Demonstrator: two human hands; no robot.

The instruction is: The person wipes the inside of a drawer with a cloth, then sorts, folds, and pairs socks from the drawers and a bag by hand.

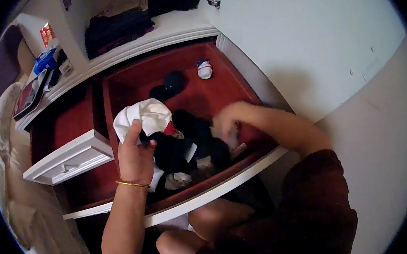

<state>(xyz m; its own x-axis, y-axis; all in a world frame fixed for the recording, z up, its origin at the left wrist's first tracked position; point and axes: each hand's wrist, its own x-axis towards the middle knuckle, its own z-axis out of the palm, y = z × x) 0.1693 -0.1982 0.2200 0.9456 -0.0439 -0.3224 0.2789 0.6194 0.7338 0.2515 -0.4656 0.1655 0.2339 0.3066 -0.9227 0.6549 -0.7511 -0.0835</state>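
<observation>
My left hand (136, 155) grips a bunched white cloth item (142, 116), perhaps socks, over the left part of an open red-lined drawer (194, 95). Its thumb presses on the near side of the fabric. Smeared by motion, my right hand (227, 121) is low in the drawer's right side, beside a heap of dark cloth items (170, 153); whether it holds anything is unclear. A crumpled beige piece (178, 179) lies near the drawer front. Further back are a dark balled bundle (174, 82) and a rolled white-and-blue bundle (204, 70).
To the left, a smaller drawer with a white front (69, 160) stands pulled out. Folded dark clothes (119, 31) lie on the shelf above. A white cabinet door (301, 40) is swung out at right. Bedding (14, 187) borders the left side.
</observation>
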